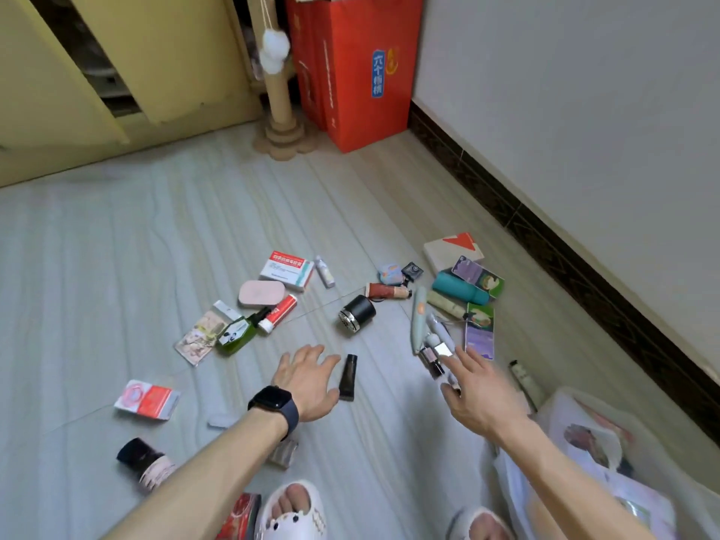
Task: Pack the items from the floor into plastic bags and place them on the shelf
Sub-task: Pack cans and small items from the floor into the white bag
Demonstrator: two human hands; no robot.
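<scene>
**Black tube** — small squeeze tube lying flat on the floor, narrow end pointing away, just beside the left hand's thumb. Judged light, soft-walled and a little slick. Best taken across the middle between thumb and forefinger, or at the stiffer narrow end.

**Left hand** — palm down, fingers spread and relaxed, holding nothing. Contact with the tube: cannot tell.

**Right hand** — fingers straight and close together, reaching toward a cluster of small bottles. Touching or just short: cannot tell. Bottles judged hard, possibly glass, prone to roll; to be gripped round the body.

**Plastic bag** — crumpled on the floor at the right forearm, thin and limp, some contents showing through. Likely needs one hand to hold the mouth open.

**Still loose, farther out:** black round jar, green bottle, pink case, teal flask.

**Shelf:** not made out.
</scene>
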